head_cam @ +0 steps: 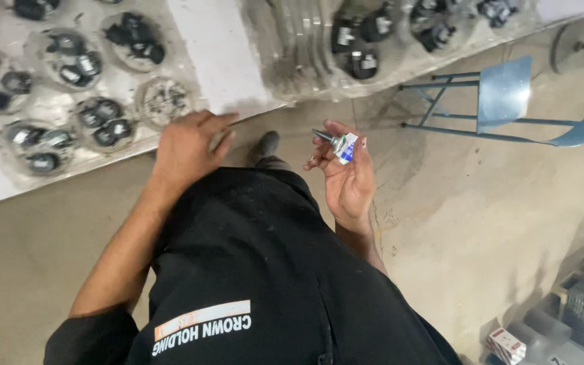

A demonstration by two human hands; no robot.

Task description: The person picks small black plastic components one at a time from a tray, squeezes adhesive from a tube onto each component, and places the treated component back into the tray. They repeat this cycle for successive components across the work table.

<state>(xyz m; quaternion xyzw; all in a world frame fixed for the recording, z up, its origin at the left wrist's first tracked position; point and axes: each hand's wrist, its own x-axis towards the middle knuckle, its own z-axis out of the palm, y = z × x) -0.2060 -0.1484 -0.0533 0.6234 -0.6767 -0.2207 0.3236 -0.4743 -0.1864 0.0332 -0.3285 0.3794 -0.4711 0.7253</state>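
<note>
My right hand (347, 172) is raised palm up in front of my black shirt and grips a small metal tube with a white and blue label (341, 144). Its metal tip points left. My left hand (185, 150) rests at the edge of the white table (217, 54), fingers bent, nothing visibly in it. On the table lie clear plastic trays (69, 101) with round pockets holding several black and grey parts (106, 122). One pocket near my left hand (163, 101) holds only grey residue.
A second plastic tray (373, 40) with black parts lies at the table's right end. A light blue metal chair (505, 101) stands on the concrete floor to the right. Boxes and grey parts (576, 318) sit at the lower right. My dark shoe (265, 145) shows below the table.
</note>
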